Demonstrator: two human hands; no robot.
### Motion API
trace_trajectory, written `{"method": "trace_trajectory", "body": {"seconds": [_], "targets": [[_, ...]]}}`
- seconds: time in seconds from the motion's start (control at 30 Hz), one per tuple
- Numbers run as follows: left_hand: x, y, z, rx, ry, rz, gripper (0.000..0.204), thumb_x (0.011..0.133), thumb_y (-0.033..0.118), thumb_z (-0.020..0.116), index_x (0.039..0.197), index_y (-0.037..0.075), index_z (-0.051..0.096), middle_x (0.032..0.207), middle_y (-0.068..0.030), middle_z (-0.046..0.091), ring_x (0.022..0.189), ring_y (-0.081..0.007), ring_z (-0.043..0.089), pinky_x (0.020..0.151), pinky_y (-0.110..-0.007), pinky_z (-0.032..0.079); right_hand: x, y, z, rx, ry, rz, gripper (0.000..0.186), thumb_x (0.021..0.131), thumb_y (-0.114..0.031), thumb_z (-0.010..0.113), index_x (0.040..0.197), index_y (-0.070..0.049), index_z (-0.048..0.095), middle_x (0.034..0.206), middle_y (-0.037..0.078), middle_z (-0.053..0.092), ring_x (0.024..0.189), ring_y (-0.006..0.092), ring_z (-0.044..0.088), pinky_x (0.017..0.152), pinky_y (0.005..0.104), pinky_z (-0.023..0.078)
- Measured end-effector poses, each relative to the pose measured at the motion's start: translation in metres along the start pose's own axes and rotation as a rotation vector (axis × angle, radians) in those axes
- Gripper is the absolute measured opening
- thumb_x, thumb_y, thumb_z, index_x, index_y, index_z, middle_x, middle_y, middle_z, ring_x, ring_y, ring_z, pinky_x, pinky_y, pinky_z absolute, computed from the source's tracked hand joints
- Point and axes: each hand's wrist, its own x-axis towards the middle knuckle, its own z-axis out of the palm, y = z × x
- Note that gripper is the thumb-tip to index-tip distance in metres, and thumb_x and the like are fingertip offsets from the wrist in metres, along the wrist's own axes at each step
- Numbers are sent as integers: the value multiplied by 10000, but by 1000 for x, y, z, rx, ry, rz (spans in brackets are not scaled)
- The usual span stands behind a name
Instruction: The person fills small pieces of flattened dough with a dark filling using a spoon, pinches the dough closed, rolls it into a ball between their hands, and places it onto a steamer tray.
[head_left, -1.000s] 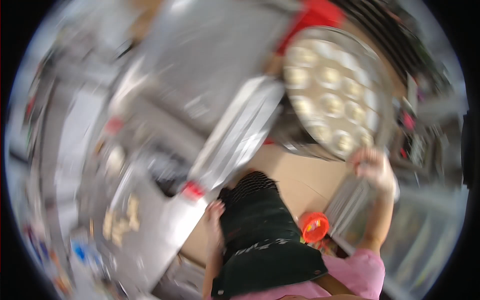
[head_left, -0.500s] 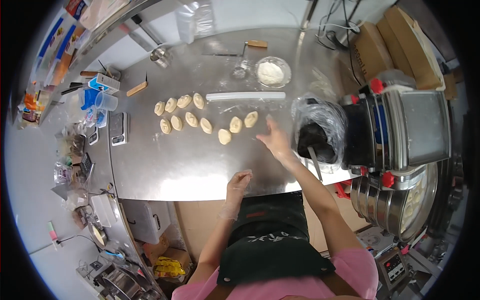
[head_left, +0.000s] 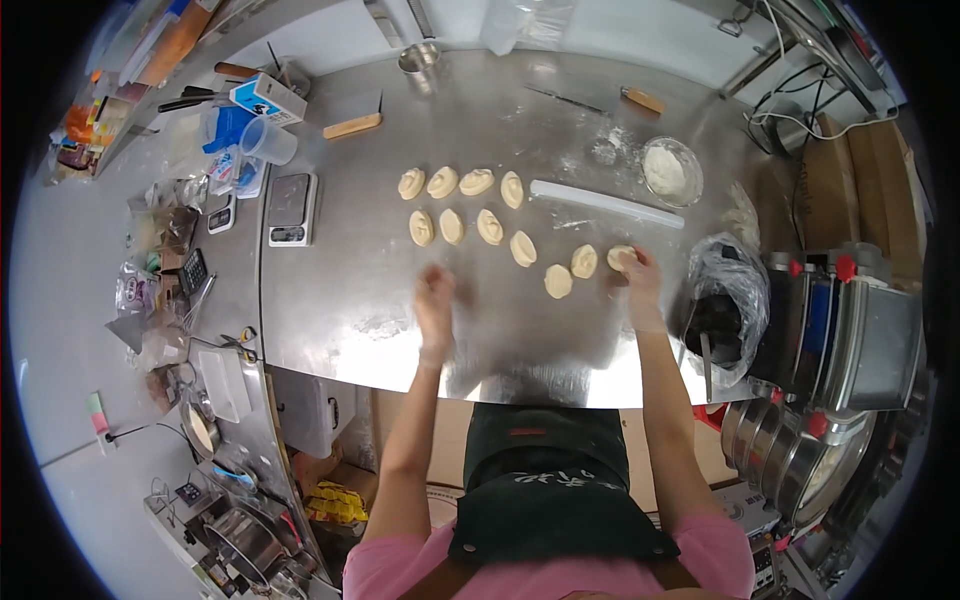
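Several small oval dough pieces [head_left: 489,226] lie in two rows on the steel table, most with a folded or creased top. Three more sit farther right: a flat round one [head_left: 557,281], a dough piece [head_left: 584,262] beside it, and a rightmost dough piece [head_left: 619,259]. My right hand [head_left: 645,288] has its fingers closed on the right side of that rightmost piece, which still appears to rest on the table. Over the table, just nearer than the left dough rows, my left hand [head_left: 434,305] is smeared by motion, so its fingers are unclear.
Behind the dough lies a white rolling pin [head_left: 606,204], with a bowl of flour [head_left: 671,172] to its right. A plastic-lined bin [head_left: 729,310] stands right of my right hand. Kitchen scales [head_left: 291,210] and a wooden-handled scraper [head_left: 353,126] are on the left.
My view has shifted, so the table contents appear farther right. My right hand has gone from spread fingers beside the dough to gripping the rightmost piece. My left hand has moved left and forward.
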Motion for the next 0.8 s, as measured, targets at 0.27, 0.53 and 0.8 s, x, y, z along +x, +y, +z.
{"method": "trace_trajectory", "body": {"seconds": [0.27, 0.53, 0.8], "targets": [[215, 59, -24, 1174, -207, 761, 710, 782, 141, 750, 1407, 150, 414, 1429, -90, 444, 1276, -322, 453, 1022, -396, 443, -23, -20, -11, -298, 41, -147, 495, 836, -63, 690, 1294, 22, 522, 1159, 111, 595, 1017, 180, 581, 906, 270, 466], [229, 37, -38, 1367, -534, 483, 477, 742, 143, 762, 1196, 120, 619, 1239, -108, 616, 1083, -300, 615, 886, -395, 516, -71, -26, -37, -601, 156, -495, 481, 849, -84, 701, 1292, -10, 531, 1309, 180, 529, 1182, 306, 532, 949, 379, 452], [-5, -14, -20, 43, -563, -161, 483, 764, 93, 767, 1195, 1, 569, 993, -76, 670, 890, -129, 639, 773, -284, 533, -156, 9, -33, -192, -175, -211, 332, 860, 42, 633, 1184, -31, 619, 1052, 91, 683, 946, 190, 646, 855, 299, 499]]}}
